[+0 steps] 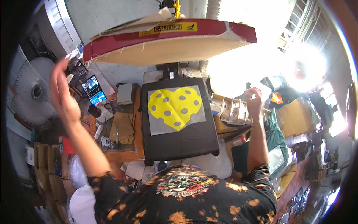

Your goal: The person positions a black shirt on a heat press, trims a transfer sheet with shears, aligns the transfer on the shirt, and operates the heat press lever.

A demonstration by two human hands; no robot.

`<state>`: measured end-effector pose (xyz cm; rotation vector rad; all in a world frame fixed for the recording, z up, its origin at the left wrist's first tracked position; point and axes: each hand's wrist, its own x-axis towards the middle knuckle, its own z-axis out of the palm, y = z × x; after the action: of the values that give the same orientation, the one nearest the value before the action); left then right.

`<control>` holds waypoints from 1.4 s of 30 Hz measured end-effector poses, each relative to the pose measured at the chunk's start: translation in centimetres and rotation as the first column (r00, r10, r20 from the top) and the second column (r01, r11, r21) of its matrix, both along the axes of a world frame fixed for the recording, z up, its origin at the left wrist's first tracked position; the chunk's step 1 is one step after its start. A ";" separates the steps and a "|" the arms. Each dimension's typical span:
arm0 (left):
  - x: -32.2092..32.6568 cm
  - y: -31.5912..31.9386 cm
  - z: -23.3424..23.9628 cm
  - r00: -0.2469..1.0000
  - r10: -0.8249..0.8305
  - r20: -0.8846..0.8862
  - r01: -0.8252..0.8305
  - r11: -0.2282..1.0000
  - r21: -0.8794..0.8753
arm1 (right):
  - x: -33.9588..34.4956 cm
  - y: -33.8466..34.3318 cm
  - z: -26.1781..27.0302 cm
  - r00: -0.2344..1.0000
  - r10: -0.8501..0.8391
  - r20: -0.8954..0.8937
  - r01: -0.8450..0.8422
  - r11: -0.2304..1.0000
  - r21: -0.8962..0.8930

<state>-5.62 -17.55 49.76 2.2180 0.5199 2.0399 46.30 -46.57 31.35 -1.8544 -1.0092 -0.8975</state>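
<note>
My left hand [63, 95] is raised at the left with its fingers extended and nothing visible in it, between the fan and the phone. On the right, my right hand [254, 102] is up with its fingers curled; whether it holds something is lost in the glare. Between them, black fabric [181, 147] covers the lower platen of a heat press. A yellow heart with round holes [174, 105] lies on it, on a greyish film sheet [156, 127]. Above and behind hangs the press's upper platen [167, 53], raised, with a red edge and a caution label.
A standing fan [36, 91] is at far left. Near it stand a lit phone [93, 89] and a grey box [125, 93]. A divided wooden rack [229, 107] is beside the platen at right. Cardboard boxes [296, 116] and green fabric [275, 134] lie farther right.
</note>
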 end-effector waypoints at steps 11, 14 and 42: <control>6.4 1.9 9.9 0.593 -0.226 -0.773 -0.052 0.947 -0.316 | -12.3 1.9 28.8 0.883 0.412 0.226 -0.432 0.901 0.042; 8.1 1.7 6.4 0.413 -0.420 -0.808 0.088 0.902 -0.423 | -18.9 4.9 28.8 0.866 0.445 0.228 -0.425 0.895 -0.134; 19.7 -5.7 -28.3 0.422 -0.680 -0.600 0.580 0.711 -0.397 | -23.5 13.2 -14.5 0.810 0.520 -0.270 -0.577 0.626 -0.524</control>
<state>14.09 -23.28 21.49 2.5034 -0.1880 0.6870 22.76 -33.37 16.87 -1.8417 -1.8204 -0.1044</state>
